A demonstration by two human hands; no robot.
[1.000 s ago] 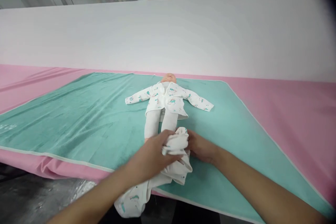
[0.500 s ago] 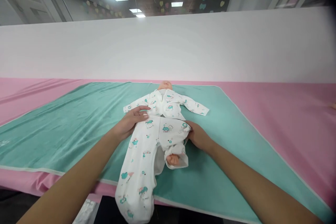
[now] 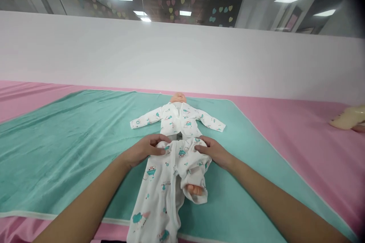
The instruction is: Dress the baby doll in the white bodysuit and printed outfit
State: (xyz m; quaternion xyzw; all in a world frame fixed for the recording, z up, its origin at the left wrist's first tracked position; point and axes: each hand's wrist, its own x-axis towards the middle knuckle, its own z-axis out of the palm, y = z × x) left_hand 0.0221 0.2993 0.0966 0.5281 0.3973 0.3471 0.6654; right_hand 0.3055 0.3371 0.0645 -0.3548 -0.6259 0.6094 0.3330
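A baby doll point(image 3: 178, 98) lies on its back on a teal mat point(image 3: 71, 136), wearing a white printed top point(image 3: 178, 117) with its sleeves spread out. White printed trousers point(image 3: 164, 193) cover its lower half; one leg hangs empty toward me, the other is bunched with a doll foot point(image 3: 194, 189) poking out. My left hand point(image 3: 144, 150) pinches the trousers' waistband on the left side. My right hand point(image 3: 213, 152) grips the waistband on the right side, fingers curled into the cloth.
The mat lies on a pink sheet point(image 3: 299, 133) over a long table. A white partition point(image 3: 182, 57) runs behind it. A pale object point(image 3: 346, 118) rests at the far right edge on the pink sheet.
The bunched trousers were drawn up over the doll's legs to its waist. Both hands moved from near the feet to the waistband, and one foot now shows through a bunched leg.
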